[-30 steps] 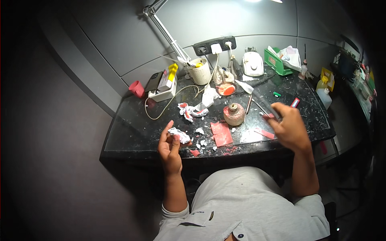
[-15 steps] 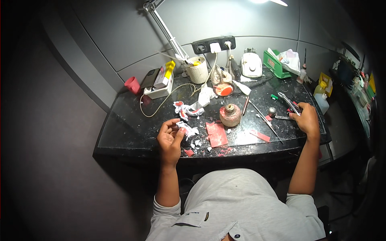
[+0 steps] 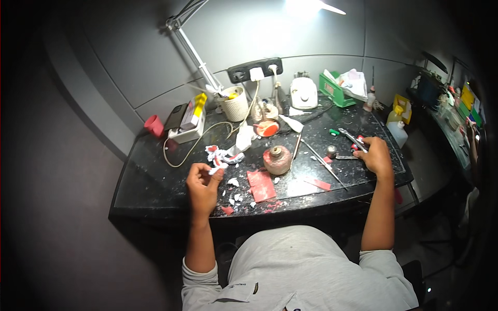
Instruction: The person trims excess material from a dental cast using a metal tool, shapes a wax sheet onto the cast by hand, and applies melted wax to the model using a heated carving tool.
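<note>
My left hand (image 3: 203,189) is closed, with a white plaster piece (image 3: 217,169) between thumb and fingers over the left of the worktop. Touching or just behind it are more white plaster chunks (image 3: 228,157) with red on them. A loose white fragment (image 3: 233,182) lies to the right of this hand. At the right, my right hand (image 3: 377,159) has its fingers and thumb around the handles of metal pliers (image 3: 350,137), whose jaws point away to the left. Small red bits show between the thumb and the tool. My palm hides the handle ends.
A pinkish round burner bottle (image 3: 277,160) stands mid-table beside a red wax sheet (image 3: 261,185). A thin metal tool (image 3: 324,165) and a red strip (image 3: 317,184) lie rightward. Behind are a woven cup (image 3: 233,107), a white device (image 3: 303,94) and a green bin (image 3: 337,92).
The whole view has shifted, so things sit further left and lower. A white fragment now lies apart from my left hand, which holds a smaller-looking piece. My right hand stays at the pliers.
</note>
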